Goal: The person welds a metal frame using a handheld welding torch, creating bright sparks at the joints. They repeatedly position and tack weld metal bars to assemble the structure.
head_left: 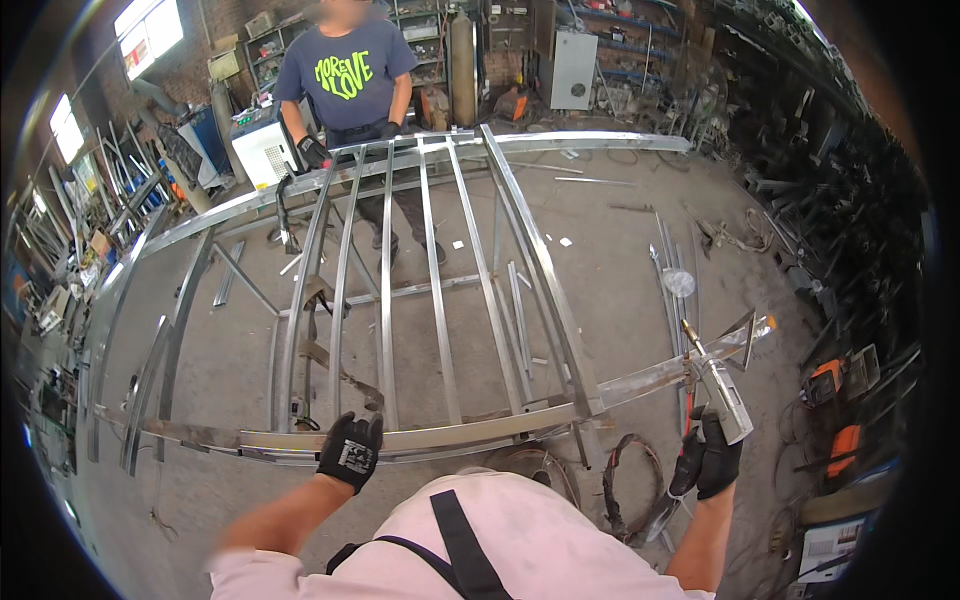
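A large frame of silvery square metal tubes (440,300) spreads out before me, several bars running across between its near and far rails. My left hand (350,452), in a black glove, is closed over the near rail (470,433), left of the middle; its fingertips are partly hidden. To the right of the frame, my right hand (712,455), also gloved in black, grips a grey welding gun (722,395). The gun's brass-coloured nozzle points up and away, above a rail end that juts out. A red hose hangs beside the gun.
Across the frame stands a person (350,80) in a dark T-shirt, a gloved hand (314,153) at the far rail. Coiled cables (632,485) lie on the floor near my right arm. Loose metal bars (670,275) lie farther right; dark metal stock lines the right wall.
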Motion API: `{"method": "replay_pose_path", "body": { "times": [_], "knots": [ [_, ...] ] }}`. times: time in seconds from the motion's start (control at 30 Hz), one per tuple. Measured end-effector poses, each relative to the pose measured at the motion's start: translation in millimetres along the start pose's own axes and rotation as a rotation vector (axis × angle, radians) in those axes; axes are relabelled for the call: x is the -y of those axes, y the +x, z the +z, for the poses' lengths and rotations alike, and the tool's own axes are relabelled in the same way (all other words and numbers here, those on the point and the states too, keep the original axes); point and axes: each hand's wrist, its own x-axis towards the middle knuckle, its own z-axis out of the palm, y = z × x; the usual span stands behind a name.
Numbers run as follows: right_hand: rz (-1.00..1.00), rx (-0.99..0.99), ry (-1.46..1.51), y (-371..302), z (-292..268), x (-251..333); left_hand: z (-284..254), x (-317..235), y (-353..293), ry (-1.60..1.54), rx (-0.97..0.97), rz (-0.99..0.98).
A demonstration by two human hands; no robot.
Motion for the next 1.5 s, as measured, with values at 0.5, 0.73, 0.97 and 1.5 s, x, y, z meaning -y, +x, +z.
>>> {"method": "replay_pose_path", "body": {
  "times": [0.5, 0.73, 0.97, 1.5],
  "knots": [
    [0.190, 0.016, -0.014, 22, 16, -12, 23, -29, 29, -0.108, 0.189, 0.106],
    [0.217, 0.138, -0.054, 25, 22, -14, 14, -29, 30, -0.409, 0.069, 0.045],
    [0.322, 0.109, -0.104, 30, 23, -30, 10, -35, 31, -0.528, 0.142, -0.068],
    [0.326, 0.341, 0.082, 60, 38, -44, 27, -45, 18, -0.470, 0.066, -0.171]
  ]
}}
